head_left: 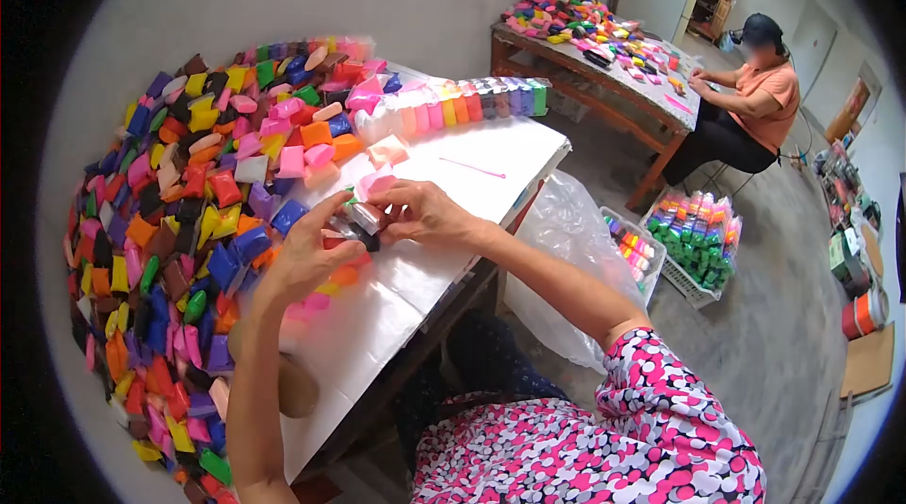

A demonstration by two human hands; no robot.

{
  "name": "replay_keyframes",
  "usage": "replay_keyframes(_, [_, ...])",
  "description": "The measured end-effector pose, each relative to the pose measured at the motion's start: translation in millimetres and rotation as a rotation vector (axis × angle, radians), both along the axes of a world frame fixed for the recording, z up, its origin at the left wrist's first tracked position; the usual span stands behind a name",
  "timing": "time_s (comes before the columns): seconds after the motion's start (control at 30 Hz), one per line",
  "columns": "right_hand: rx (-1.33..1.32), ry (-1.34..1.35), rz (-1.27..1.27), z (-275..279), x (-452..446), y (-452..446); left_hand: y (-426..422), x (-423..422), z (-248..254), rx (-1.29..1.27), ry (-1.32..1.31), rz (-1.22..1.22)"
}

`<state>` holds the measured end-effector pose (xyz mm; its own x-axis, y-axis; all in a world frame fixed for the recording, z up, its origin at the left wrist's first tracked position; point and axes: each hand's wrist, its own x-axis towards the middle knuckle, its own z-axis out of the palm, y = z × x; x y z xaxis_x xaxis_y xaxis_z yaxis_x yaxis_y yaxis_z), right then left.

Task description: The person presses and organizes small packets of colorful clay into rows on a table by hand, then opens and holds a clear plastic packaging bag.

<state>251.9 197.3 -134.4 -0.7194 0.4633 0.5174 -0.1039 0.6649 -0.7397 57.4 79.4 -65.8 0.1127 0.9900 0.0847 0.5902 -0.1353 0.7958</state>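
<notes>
My left hand (311,244) and my right hand (429,213) meet over the white table top (415,268). Between them they grip a small stack of soft, plastic-wrapped colour packets (366,217); a dark one and a shiny brownish one show, partly hidden by my fingers. A pink packet (377,185) lies against the fingers of my right hand. Beside my left hand spreads a big heap of similar packets (189,221) in many colours. Beyond my hands lies a long clear bag (472,103) packed with rows of coloured packets.
A thin pink stick (472,167) lies on the table. Right of the table hangs a clear plastic sheet (557,268), near a white basket (694,282) of filled bags. Farther back, a person (769,98) sits at another table (604,60) heaped with packets.
</notes>
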Motion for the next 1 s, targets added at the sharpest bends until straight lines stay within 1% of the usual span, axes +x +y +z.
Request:
replay_keyframes(0.13, [0.005, -0.027, -0.006, -0.3, 1.8, 0.3, -1.4, 0.1, 2.6, 0.006, 0.032, 0.002])
replay_keyframes(0.23, [0.066, -0.042, -0.062, -0.3, 3.4, -3.0, -2.3, -3.9, 1.6, -0.018, 0.013, 0.008])
replay_keyframes(0.33, [0.012, -0.081, -0.046, 3.8, 6.5, -6.4, -1.8, -9.7, 1.5, 0.002, -0.001, -0.017])
replay_keyframes(0.37, [-0.008, -0.05, -0.038, 0.5, 5.9, -4.8, -2.3, -11.0, 3.4, 0.017, 0.02, -0.019])
replay_keyframes(0.43, [-0.053, 0.013, -0.012, -3.1, 1.8, -3.0, -5.4, -14.1, 10.2, 0.041, 0.065, -0.011])
replay_keyframes(0.47, [-0.075, -0.068, -0.014, -4.2, 3.8, -1.0, -7.1, -18.6, 9.5, 0.091, 0.098, -0.02])
replay_keyframes(0.57, [-0.052, -0.103, -0.053, 0.6, 5.7, -4.5, -25.0, -12.2, 34.1, 0.053, 0.056, 0.02])
replay_keyframes(0.67, [-0.064, -0.115, -0.046, 3.0, 6.9, -6.7, -41.9, -21.7, 34.7, 0.102, 0.046, 0.124])
replay_keyframes(0.77, [0.054, -0.198, -0.09, 13.0, 14.4, -10.7, -73.9, -26.8, 42.8, 0.157, 0.013, 0.218])
replay_keyframes(0.8, [0.093, -0.183, -0.102, 15.1, 19.4, -12.9, -88.5, -27.0, 47.1, 0.169, -0.002, 0.242])
replay_keyframes(0.87, [0.039, -0.179, -0.076, 20.2, 31.6, -15.8, -116.9, -29.1, 49.3, 0.222, -0.011, 0.296])
replay_keyframes(0.97, [-0.049, -0.103, -0.063, 35.8, 39.8, -8.5, -158.5, -30.0, 53.9, 0.194, 0.106, 0.42])
replay_keyframes(1.0, [-0.041, -0.117, -0.084, 42.8, 37.0, -3.7, -168.6, -28.2, 48.2, 0.203, 0.062, 0.436])
